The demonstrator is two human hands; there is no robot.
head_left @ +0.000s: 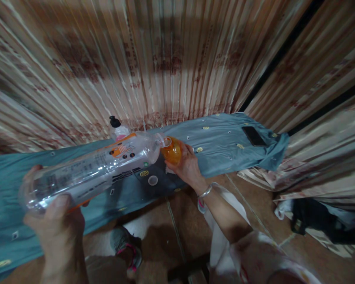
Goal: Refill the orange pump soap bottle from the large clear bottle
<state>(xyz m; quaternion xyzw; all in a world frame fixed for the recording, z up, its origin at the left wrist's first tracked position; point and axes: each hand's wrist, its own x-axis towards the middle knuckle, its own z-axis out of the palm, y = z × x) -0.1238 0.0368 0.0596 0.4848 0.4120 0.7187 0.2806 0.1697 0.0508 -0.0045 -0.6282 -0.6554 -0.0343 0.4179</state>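
My left hand (pixel 57 223) is wrapped round the base of a large clear plastic bottle (pixel 91 173) with a printed label. The bottle is tilted almost level, its neck pointing right. My right hand (pixel 189 165) grips a small rounded orange translucent bottle (pixel 174 153). The large bottle's mouth meets the opening of the orange bottle, or lies very close to it; whether liquid passes between them I cannot tell. Below the bottle neck, a small round whitish cap (pixel 153 180) lies on the teal cloth (pixel 213 138). Behind the large bottle stands a clear bottle with a black top (pixel 115 121), partly hidden.
A dark phone (pixel 253 136) lies toward the cloth's right end. Pleated patterned curtains (pixel 171 59) hang right behind the cloth-covered surface. Below are a tiled floor (pixel 162 225) and a grey shoe (pixel 126 244). Dark fabric (pixel 325 221) lies heaped at the right.
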